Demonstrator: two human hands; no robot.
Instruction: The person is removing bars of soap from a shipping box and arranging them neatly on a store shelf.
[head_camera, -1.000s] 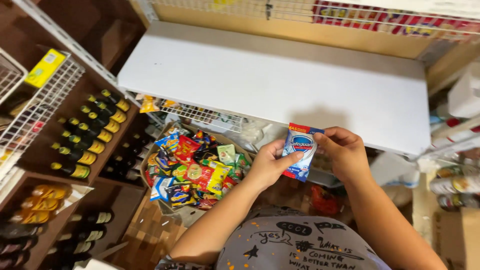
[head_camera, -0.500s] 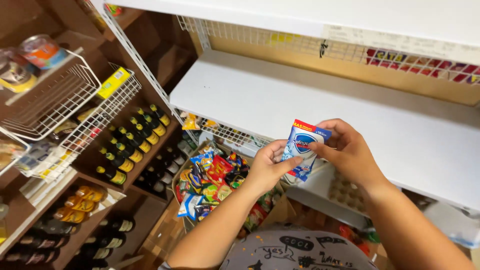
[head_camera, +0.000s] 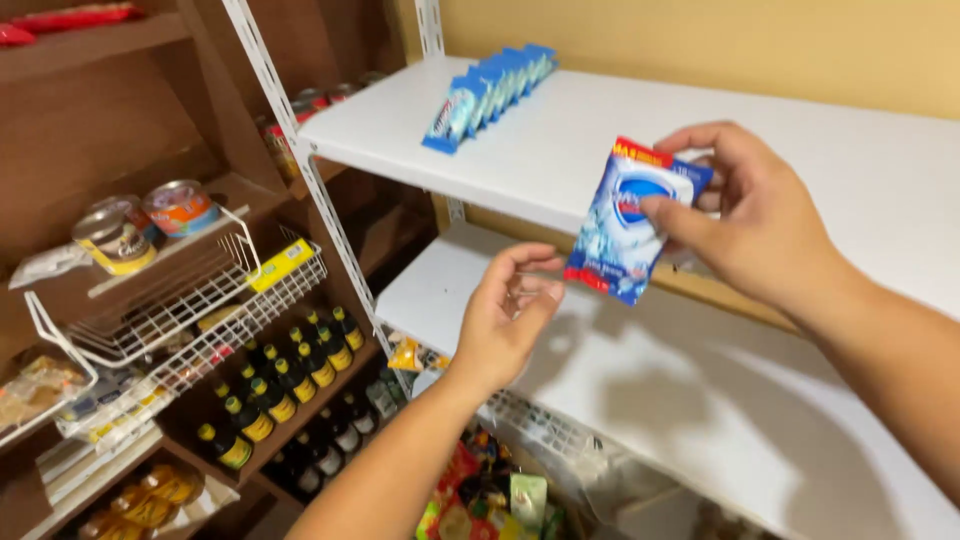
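Note:
My right hand (head_camera: 748, 212) pinches a small blue and white sachet (head_camera: 631, 222) with a red top edge, held in the air in front of the white shelves. My left hand (head_camera: 506, 317) hovers just below and left of the sachet, fingers curled and apart, holding nothing. On the upper white shelf (head_camera: 600, 140), a row of several matching blue sachets (head_camera: 487, 88) stands on edge near the left front corner, beyond the held one.
A lower white shelf (head_camera: 660, 400) runs beneath my hands. Left are brown wooden shelves with cans (head_camera: 150, 220), white wire baskets (head_camera: 190, 320) and rows of dark bottles with yellow labels (head_camera: 285, 375). A bin of colourful packets (head_camera: 480, 495) sits at the bottom.
The view has lifted from the lower shelf to the upper one. My right hand has raised the sachet, and my left hand has let go of it and dropped slightly.

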